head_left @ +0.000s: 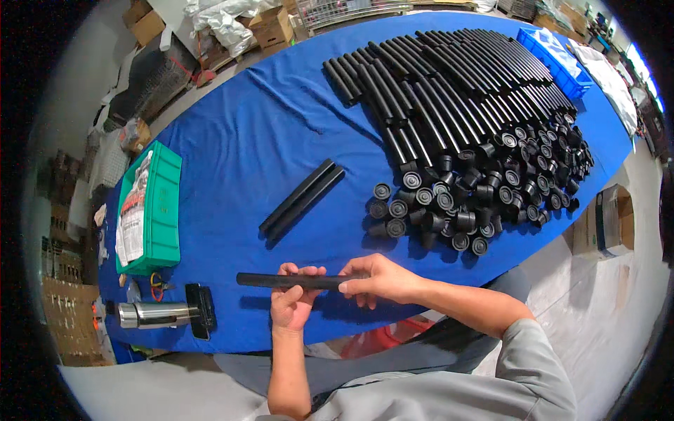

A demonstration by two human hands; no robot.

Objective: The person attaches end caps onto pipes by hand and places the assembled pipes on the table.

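Observation:
Close to the near edge of the table, a black tube (256, 280) lies level across both my hands. My left hand (293, 302) is closed around its middle, thumb on the near side. At the tube's right end, my right hand (378, 278) is closed with thumb and fingers wrapped over it. Whether a cap sits at that end is hidden by the fingers. Two more black tubes (302, 200) lie side by side, slanted, beyond my left hand. To the right, a heap of black round caps (444, 201) spreads below a large stack of black tubes (435, 119).
A blue cloth (217, 161) covers the table. At the left stand a green crate (166, 203) with printed paper, red-handled pliers (159, 286), a steel flask (151, 315) and a black phone (201, 311). A blue bin (572, 83) sits far right; a cardboard box (609, 221) stands on the floor.

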